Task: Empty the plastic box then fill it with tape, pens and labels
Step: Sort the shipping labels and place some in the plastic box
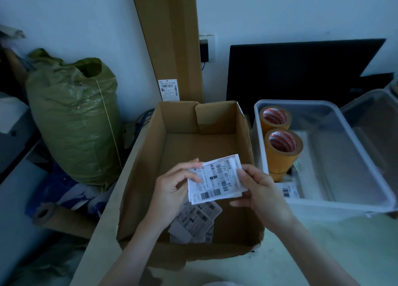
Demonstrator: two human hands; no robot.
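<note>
A small stack of labels (216,179) sits at frame centre, above the open cardboard box (142,178). The left hand (172,191) pinches its left edge, the right hand (260,191) grips its right edge. More labels (196,221) lie on the box floor. At right, the clear plastic box (366,178) holds two tape rolls (280,143) and another label (288,191).

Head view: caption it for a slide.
Both hands hold shipping labels over a cardboard box.
</note>
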